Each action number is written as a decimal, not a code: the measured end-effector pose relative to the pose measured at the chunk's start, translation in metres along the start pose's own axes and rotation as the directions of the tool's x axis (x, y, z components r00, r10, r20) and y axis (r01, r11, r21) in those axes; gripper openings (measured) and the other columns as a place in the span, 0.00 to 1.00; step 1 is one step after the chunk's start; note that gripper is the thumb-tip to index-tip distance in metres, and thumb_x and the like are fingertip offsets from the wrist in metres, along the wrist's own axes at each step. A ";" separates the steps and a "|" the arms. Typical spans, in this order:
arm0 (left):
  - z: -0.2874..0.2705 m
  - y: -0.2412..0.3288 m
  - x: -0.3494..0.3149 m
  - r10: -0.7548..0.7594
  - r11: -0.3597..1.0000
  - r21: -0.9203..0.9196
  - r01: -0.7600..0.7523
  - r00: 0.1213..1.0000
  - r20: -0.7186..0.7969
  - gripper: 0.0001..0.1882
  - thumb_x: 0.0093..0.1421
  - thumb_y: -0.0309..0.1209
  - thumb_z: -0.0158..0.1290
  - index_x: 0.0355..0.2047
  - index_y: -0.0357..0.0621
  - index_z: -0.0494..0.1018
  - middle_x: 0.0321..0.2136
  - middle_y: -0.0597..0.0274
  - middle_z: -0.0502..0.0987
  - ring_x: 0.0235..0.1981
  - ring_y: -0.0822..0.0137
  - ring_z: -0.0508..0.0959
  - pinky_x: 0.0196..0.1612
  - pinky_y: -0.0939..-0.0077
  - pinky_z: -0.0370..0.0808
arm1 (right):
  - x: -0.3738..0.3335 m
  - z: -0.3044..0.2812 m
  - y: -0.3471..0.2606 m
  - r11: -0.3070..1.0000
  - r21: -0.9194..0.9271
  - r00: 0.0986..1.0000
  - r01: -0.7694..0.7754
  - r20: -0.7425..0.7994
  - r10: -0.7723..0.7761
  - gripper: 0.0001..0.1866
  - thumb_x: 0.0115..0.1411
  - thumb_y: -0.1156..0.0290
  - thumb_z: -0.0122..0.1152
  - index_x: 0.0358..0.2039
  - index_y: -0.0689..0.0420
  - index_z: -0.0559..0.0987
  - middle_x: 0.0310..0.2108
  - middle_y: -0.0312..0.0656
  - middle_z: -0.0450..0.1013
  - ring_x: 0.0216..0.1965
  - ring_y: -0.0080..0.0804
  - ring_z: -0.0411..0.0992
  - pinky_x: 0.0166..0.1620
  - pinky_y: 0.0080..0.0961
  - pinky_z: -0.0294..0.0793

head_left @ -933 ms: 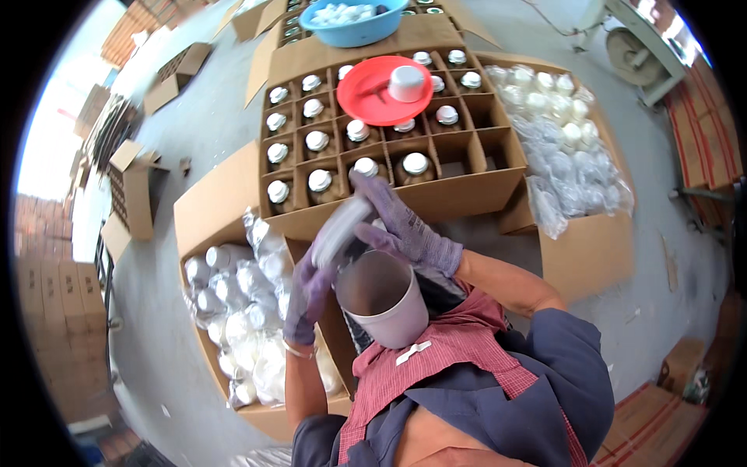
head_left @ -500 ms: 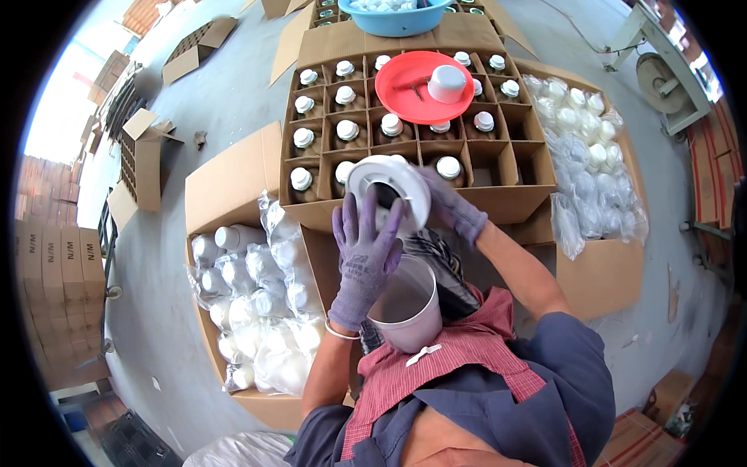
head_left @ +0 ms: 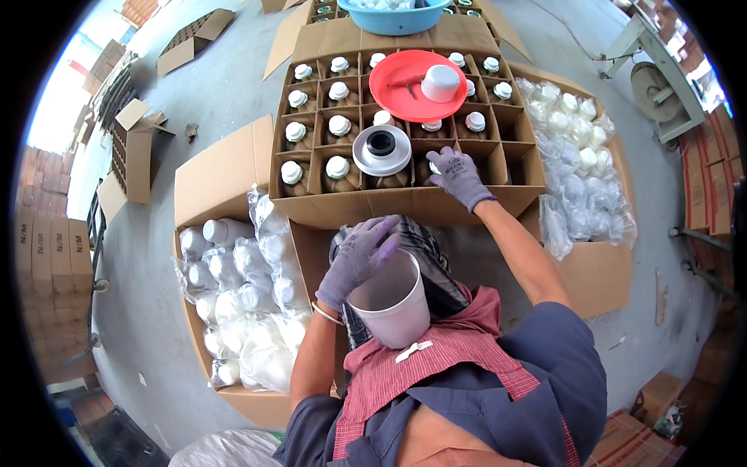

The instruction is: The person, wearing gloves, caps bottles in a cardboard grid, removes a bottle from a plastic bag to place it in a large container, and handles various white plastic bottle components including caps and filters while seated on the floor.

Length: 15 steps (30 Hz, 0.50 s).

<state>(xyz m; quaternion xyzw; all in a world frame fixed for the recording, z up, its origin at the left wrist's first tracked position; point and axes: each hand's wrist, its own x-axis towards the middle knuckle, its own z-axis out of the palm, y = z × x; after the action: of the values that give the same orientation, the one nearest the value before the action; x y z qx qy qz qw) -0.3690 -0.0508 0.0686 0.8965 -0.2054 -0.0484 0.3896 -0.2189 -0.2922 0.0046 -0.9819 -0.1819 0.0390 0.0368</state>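
Observation:
My left hand (head_left: pixel 356 265), in a purple-grey glove, hovers by the rim of a white plastic bucket (head_left: pixel 397 311) on my lap; its fingers are apart and hold nothing. My right hand (head_left: pixel 461 177), gloved the same way, reaches into the front row of a divided carton (head_left: pixel 373 206). Its fingers close around the white top of a bottle (head_left: pixel 434 167), mostly hidden by the hand. Just left of it, a white funnel-like disc (head_left: pixel 381 152) with a black ring in its centre sits over a front-row cell. Several white-capped bottles (head_left: pixel 338 166) stand in the other cells.
A red plate (head_left: pixel 401 101) with a white cup (head_left: pixel 440 83) lies across the bottles. Beyond is a blue basin (head_left: pixel 397 22). Cartons of bagged white bottles flank me at left (head_left: pixel 249 300) and right (head_left: pixel 580 183). A grey metal frame (head_left: pixel 661 78) stands at far right.
The funnel-like disc has gone from between my hands onto the carton's front row. My right hand has moved onto a bottle there, while my left has dropped back toward the bucket.

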 end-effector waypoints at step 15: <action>0.000 0.030 0.021 -0.136 0.630 -0.748 -0.208 0.919 -0.370 0.45 0.56 0.28 0.56 0.69 0.45 0.43 0.63 0.50 0.58 0.60 0.61 0.64 0.58 0.71 0.66 | -0.096 -0.099 -0.010 -0.220 0.952 0.965 0.211 -0.168 0.200 0.14 0.64 0.68 0.50 0.48 0.58 0.68 0.37 0.38 0.72 0.38 0.24 0.72 0.44 0.25 0.75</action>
<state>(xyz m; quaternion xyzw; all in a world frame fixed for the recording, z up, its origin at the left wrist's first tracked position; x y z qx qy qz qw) -0.3597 -0.0784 0.0918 0.6275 -0.1005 0.0564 0.7700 -0.3027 -0.3225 0.1095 -0.5749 -0.0802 0.0366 0.8135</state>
